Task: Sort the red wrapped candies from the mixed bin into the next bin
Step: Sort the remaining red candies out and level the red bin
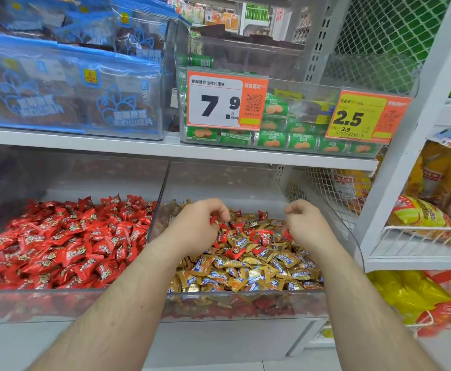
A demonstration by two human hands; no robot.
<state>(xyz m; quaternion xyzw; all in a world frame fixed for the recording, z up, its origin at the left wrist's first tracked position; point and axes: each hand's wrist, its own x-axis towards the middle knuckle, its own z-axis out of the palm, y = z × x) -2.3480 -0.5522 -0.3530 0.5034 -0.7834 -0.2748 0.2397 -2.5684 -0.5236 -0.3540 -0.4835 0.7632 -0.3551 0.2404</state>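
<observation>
Both hands work over the far half of the mixed bin [334, 291], the right-hand clear bin on the lower shelf, where red wrapped candies [235, 252] lie scattered among gold-wrapped ones [248, 277]. The left hand [197, 223] has its fingers curled and pinches a red candy at the fingertips; the right hand [308, 226] is curled too, with a bit of red at its thumb side, so it appears to grip one as well, though that piece is mostly hidden. The next bin [66, 301], just to the left and touching the mixed one, is already heaped with red candies.

To do this step well, I judge it best to take reds lying on top by a wrapper ear, lift straight up so no gold pieces ride along, and carry each over the shared clear wall before letting go. Reds still show near the middle of the pile, so plenty is left.

Readable writing: the orange price tag [227, 99] on the upper shelf shows "7.9" and "500g" with a QR code; the yellow tag [366, 116] further right shows "2.5" and "2.9". Candy wrapper print is too small to read
</observation>
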